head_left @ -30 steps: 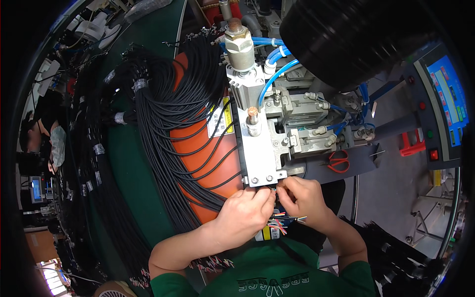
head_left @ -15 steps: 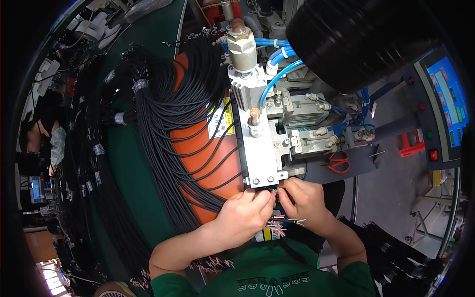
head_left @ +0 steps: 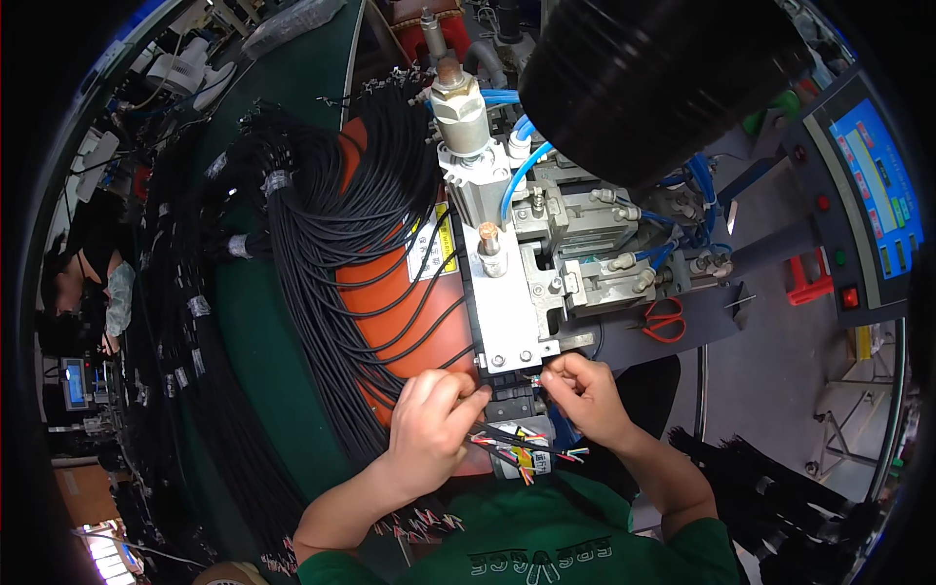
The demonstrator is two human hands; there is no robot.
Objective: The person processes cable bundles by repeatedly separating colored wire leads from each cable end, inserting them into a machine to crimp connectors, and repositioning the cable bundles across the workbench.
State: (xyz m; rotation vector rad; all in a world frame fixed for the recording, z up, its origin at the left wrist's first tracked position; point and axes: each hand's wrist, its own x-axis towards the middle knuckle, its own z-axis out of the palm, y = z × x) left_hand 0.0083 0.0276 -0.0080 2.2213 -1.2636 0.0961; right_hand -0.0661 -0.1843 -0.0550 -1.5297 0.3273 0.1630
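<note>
My left hand [head_left: 429, 429] is closed, its thumb and forefinger pinched on a black cable at the left of the machine's front block; the fingers hide most of that cable. My right hand [head_left: 588, 402] pinches small coloured wire ends [head_left: 535, 381] just below the white metal plate [head_left: 507, 322] of the press. Between my hands shows a dark clamping fixture [head_left: 512, 402]. Below it, stripped cable ends [head_left: 526, 456] with red, white, yellow and green wires stick out over a labelled white part.
A thick bundle of black cables [head_left: 322, 292] lies over an orange cover [head_left: 390, 331] on the left. Red-handled scissors [head_left: 664, 321] rest right of the press. A touch-screen panel [head_left: 877, 195] stands far right, and a black cylinder [head_left: 663, 78] overhangs the back.
My left hand has moved left and away from my right hand, uncovering the dark fixture. My right hand stays near the wire ends, slightly further left. The view has shifted a little.
</note>
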